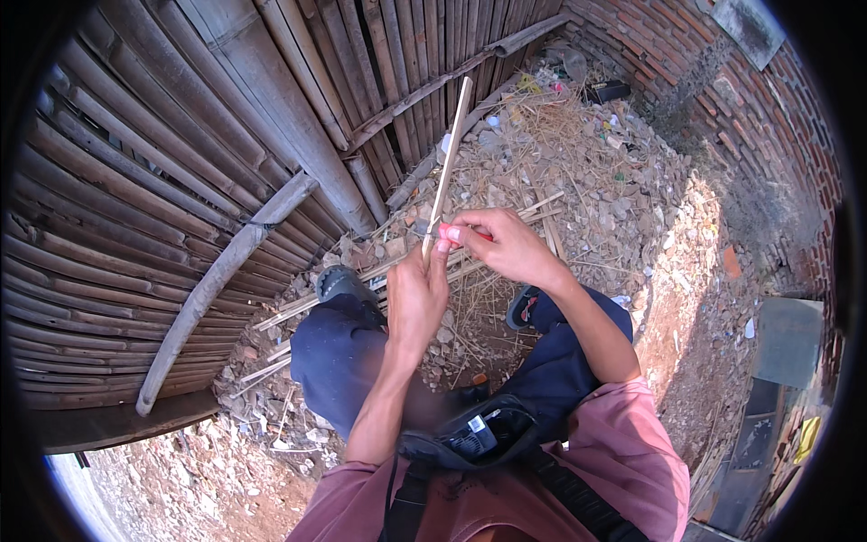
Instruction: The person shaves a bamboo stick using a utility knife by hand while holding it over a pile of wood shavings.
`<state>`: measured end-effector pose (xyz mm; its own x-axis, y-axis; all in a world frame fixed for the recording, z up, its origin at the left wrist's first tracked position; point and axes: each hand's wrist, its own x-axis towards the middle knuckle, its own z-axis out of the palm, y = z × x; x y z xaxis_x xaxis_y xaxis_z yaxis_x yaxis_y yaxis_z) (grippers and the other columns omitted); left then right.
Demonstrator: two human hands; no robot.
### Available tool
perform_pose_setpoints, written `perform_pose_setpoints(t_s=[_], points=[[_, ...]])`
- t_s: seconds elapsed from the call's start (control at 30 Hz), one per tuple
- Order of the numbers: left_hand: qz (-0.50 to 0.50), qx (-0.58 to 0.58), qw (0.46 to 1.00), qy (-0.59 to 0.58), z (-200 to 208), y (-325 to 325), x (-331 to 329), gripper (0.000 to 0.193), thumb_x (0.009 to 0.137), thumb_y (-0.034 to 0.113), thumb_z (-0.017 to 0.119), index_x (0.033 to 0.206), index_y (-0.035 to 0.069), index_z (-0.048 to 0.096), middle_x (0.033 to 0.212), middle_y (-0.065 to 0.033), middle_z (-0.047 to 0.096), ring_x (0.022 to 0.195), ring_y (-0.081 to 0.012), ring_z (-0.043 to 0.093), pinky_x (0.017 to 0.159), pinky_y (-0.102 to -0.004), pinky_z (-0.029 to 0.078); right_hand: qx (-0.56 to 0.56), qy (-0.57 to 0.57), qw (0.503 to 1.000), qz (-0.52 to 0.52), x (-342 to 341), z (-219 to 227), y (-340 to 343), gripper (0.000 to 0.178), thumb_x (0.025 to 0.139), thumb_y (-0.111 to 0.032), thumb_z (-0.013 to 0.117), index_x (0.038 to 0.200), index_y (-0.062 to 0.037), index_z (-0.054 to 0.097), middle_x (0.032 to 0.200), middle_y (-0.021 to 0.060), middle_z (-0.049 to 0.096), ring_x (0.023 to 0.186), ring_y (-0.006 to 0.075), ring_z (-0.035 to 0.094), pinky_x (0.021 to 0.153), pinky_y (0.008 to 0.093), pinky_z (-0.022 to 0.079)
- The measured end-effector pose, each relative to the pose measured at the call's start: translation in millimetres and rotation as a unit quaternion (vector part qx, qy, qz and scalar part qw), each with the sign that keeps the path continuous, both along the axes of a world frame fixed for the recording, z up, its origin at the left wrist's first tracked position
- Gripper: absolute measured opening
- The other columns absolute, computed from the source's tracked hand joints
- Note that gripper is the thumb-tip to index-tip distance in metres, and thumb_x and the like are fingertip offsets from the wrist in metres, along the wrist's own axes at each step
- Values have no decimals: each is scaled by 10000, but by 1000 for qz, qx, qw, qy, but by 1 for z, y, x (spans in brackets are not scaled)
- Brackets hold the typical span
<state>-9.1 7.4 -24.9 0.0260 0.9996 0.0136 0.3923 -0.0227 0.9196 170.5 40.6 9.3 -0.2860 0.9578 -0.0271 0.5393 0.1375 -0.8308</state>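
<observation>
A thin, pale bamboo strip (449, 149) rises at a slant from my left hand (417, 294), whose fingers are closed round its lower end. My right hand (510, 246) grips a small knife with a red handle (486, 237). The knife's short dark blade lies against the strip, just above my left fingers. Both hands meet in front of my bent knees. Part of the handle is hidden by my right fingers. Beneath my hands, several more split bamboo strips (291, 311) lie across the ground between my feet.
On the left stands a bamboo slat fence (135, 244) with a curved pole (221, 280) fixed across it. A brick wall (804, 135) curves along the right. Rubble and dry straw (542, 117) cover the ground. An open black waist bag (488, 438) rests at my lap.
</observation>
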Motion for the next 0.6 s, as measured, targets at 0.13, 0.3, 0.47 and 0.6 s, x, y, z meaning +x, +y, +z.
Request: perform_pose_setpoints(t_s=[0.13, 0.3, 0.47, 0.6], points=[[2, -37, 999, -3, -6, 4, 0, 488, 1124, 400, 621, 985, -53, 737, 580, -38, 444, 606, -104, 406, 541, -392, 393, 12, -37, 999, -35, -2, -1, -3, 301, 1081, -276, 651, 1115, 1, 764, 648, 94, 508, 598, 133, 449, 580, 367, 384], [17, -38, 999, -19, -7, 6, 2, 581, 1123, 387, 630, 753, -61, 632, 537, -84, 406, 562, -122, 361, 492, -414, 351, 10, -20, 997, -72, -12, 2, -9, 296, 1072, -267, 641, 1112, 0, 763, 666, 134, 567, 599, 192, 481, 605, 401, 416], [13, -56, 998, -11, -6, 8, 0, 585, 1123, 415, 615, 794, -67, 647, 553, -82, 429, 573, -135, 396, 522, -430, 377, 33, 7, 998, -54, -9, -14, -3, 283, 1069, -256, 637, 1155, -5, 734, 750, 186, 629, 642, 264, 569, 656, 417, 467], [-30, -36, 999, -21, -10, 5, -5, 511, 1119, 411, 610, 935, -60, 686, 599, -113, 505, 587, -168, 465, 569, -443, 420, 66, -41, 996, 30, 9, -3, -2, 276, 1059, -247, 641, 1200, -19, 708, 840, 215, 678, 732, 325, 659, 707, 432, 507]])
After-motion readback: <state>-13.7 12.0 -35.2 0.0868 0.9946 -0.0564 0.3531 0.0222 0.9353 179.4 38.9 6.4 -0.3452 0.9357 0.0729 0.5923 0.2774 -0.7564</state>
